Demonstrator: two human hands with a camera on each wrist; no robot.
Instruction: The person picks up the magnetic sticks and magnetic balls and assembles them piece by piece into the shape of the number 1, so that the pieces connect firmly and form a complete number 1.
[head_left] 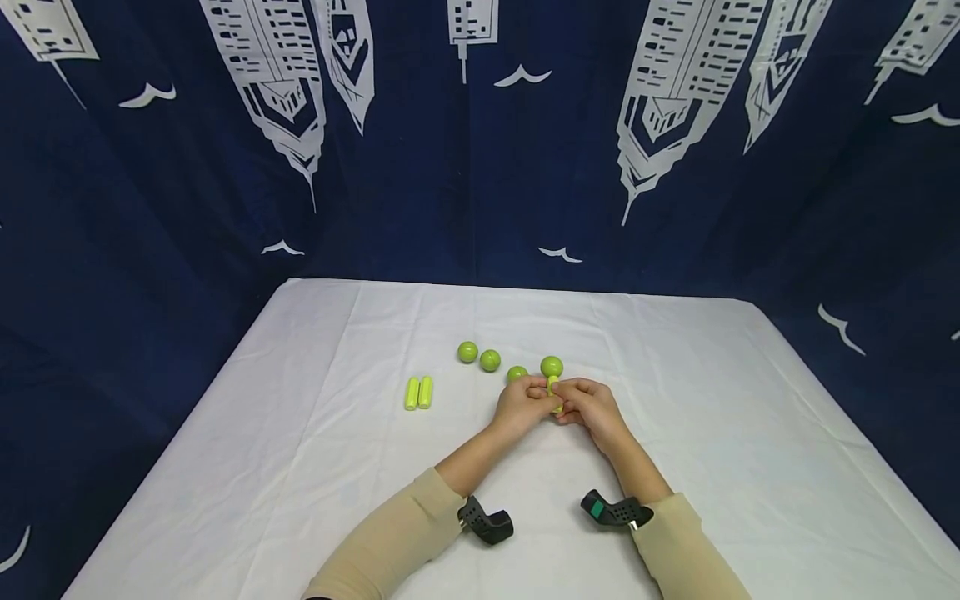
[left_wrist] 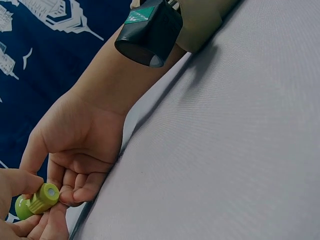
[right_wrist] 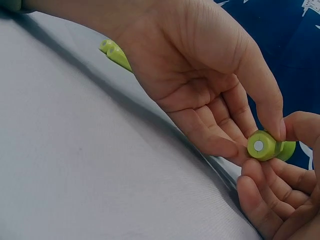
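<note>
Fingertips (right_wrist: 275,120) of the left hand (head_left: 521,407) and the right hand (head_left: 594,407) meet around one yellow-green stick (left_wrist: 43,199), both hands pinching it. It is in front of the person, over the white tablecloth (head_left: 315,492); whether it touches the cloth I cannot tell. Its long axis runs away from the person, nearly straight. The near end, with a round pale disc (right_wrist: 258,145) at its centre, faces back toward the wrists; the far end points at a green ball (head_left: 551,367), which appears to touch it.

Beyond the left hand sits a second ball (head_left: 517,372), partly hidden by that hand; farther left come a third ball (head_left: 491,360) and a fourth ball (head_left: 467,352). Left of the hands, a loose stick (head_left: 412,393) lies just beside another stick (head_left: 425,392), nearly parallel, their long axes also running away from the person. Behind hangs a navy backdrop (head_left: 420,200) printed with white buildings (head_left: 667,83).
</note>
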